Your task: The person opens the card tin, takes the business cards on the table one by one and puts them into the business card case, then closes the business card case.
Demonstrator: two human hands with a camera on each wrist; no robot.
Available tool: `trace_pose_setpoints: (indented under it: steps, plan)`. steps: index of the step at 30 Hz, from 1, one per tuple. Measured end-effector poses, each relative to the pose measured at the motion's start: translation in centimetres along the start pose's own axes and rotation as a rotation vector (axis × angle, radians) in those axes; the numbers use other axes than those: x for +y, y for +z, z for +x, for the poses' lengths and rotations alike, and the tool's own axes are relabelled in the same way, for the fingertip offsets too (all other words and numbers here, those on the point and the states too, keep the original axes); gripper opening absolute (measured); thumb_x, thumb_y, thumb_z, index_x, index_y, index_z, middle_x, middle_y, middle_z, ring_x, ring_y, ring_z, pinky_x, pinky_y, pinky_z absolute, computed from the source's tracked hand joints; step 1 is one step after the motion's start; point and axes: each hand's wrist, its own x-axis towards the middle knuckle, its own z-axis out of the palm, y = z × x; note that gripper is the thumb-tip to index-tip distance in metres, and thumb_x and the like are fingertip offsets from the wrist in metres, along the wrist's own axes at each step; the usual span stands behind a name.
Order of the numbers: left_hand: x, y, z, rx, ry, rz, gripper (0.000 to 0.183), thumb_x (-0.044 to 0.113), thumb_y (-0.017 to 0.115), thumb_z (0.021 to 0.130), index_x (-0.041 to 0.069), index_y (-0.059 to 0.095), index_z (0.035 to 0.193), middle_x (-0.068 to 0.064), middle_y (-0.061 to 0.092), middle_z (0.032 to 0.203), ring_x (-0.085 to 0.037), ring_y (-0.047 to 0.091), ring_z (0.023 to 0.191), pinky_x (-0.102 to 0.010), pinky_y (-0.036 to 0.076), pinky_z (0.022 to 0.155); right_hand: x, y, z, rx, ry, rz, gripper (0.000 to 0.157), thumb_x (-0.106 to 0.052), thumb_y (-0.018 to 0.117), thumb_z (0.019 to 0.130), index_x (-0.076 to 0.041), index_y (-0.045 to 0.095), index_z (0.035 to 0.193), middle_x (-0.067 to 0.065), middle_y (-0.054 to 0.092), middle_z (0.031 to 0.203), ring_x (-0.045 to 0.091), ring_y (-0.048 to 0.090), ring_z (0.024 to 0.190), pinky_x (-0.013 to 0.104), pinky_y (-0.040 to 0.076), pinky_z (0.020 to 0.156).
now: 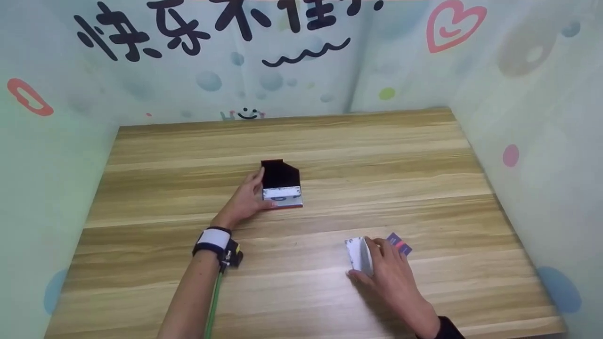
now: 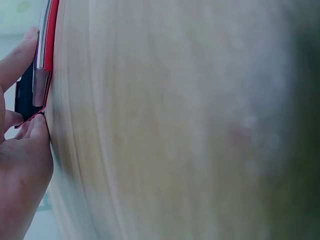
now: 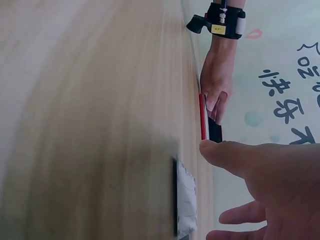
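My left hand (image 1: 245, 198) grips a small flat case (image 1: 281, 174) that stands open on the table, its black inner flap raised away from me. The thumb lies along the near side and the fingers are at the flap. Seen from the left wrist, the case has a red outer cover (image 2: 50, 37). A white patterned strip (image 1: 281, 192) crosses the inside of it. My right hand (image 1: 393, 273) hovers with thumb and fingers spread over a small white patterned packet (image 3: 187, 202), fingertips close above it. A dark underside shows on the packet.
A small purple card (image 1: 399, 245) with a pink stripe lies beside the right hand's fingers. The wooden table (image 1: 188, 155) is enclosed by printed pale walls (image 1: 301, 80). A green cable (image 1: 214, 301) runs along the left forearm from the wrist camera.
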Motion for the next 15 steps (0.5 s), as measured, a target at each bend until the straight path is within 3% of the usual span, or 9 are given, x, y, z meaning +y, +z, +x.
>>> trace_pose_setpoints:
  steps: [9, 15]
  plan:
    - [0.05, -0.01, -0.04, 0.002, -0.021, -0.006, 0.11, 0.02, 0.082, 0.082, 0.018, 0.007, 0.162, -0.014, 0.009, 0.168, -0.031, 0.024, 0.153, -0.035, 0.026, 0.126, -0.18, 0.53, -0.43, -0.08, 0.099, 0.038, 0.088, -0.045, 0.087, 0.071, 0.002, 0.055, 0.139, 0.023, 0.058, 0.121, 0.037, 0.059, 0.106, 0.054, 0.051, 0.093]
    - [0.01, 0.05, -0.07, -0.018, -0.013, -0.031, 0.11, 0.018, 0.081, 0.083, 0.017, 0.005, 0.162, -0.015, 0.003, 0.169, -0.032, 0.023, 0.154, -0.035, 0.028, 0.125, -0.42, 0.64, -0.56, -0.078, 0.15, 0.024, 0.083, -0.041, 0.086, 0.076, 0.004, 0.055, 0.137, 0.024, 0.058, 0.116, 0.035, 0.056, 0.102, 0.05, 0.05, 0.087]
